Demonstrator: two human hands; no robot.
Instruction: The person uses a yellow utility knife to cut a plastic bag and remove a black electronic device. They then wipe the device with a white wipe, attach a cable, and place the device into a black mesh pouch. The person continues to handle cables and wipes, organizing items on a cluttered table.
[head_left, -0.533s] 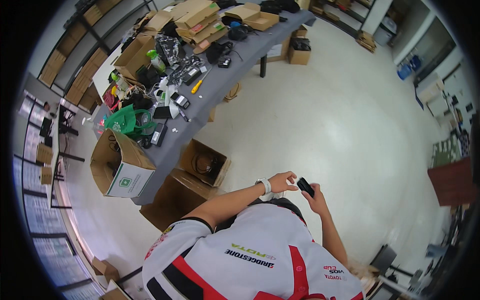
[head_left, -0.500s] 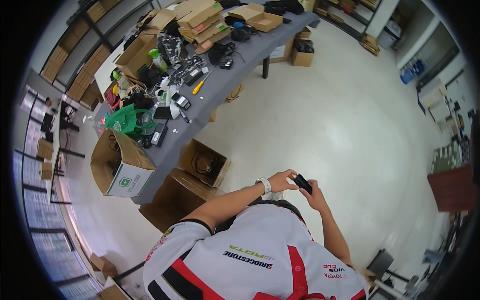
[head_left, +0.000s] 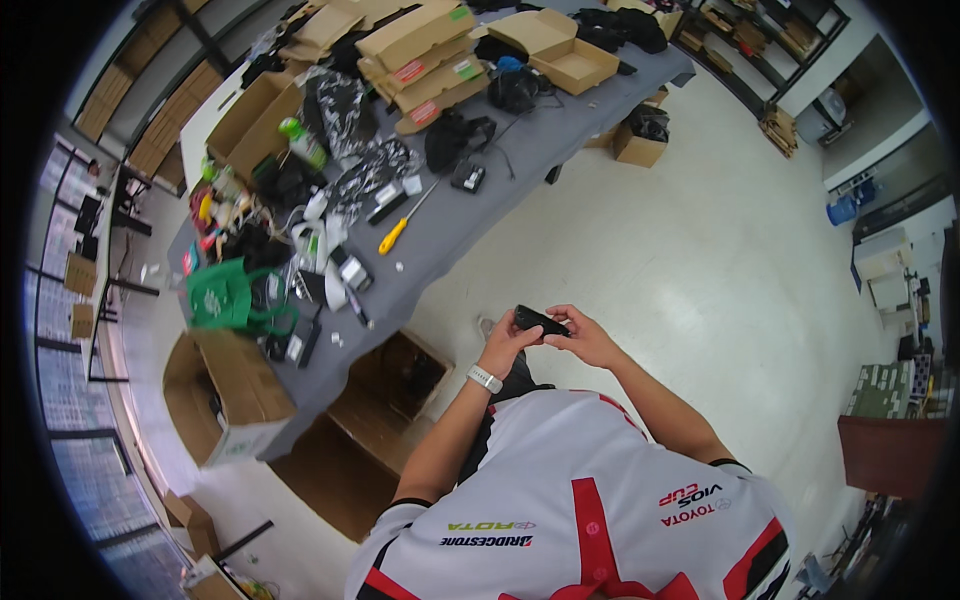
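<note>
A small black oblong device is held out in front of my body, above the floor and clear of the table. My left hand, with a white watch on its wrist, grips the near-left end. From the right, my right hand closes on the other end with thumb and fingers. The device is too small to tell its exact kind.
On my left stands a grey-clothed table piled with cartons, a yellow-handled screwdriver, a green bag and several black devices. Open cardboard boxes lie at its near end. A carton sits by the far table leg.
My hands have come to the left and up, nearer the table, as the whole view shifted. The black device has turned flatter; both hands still hold it.
</note>
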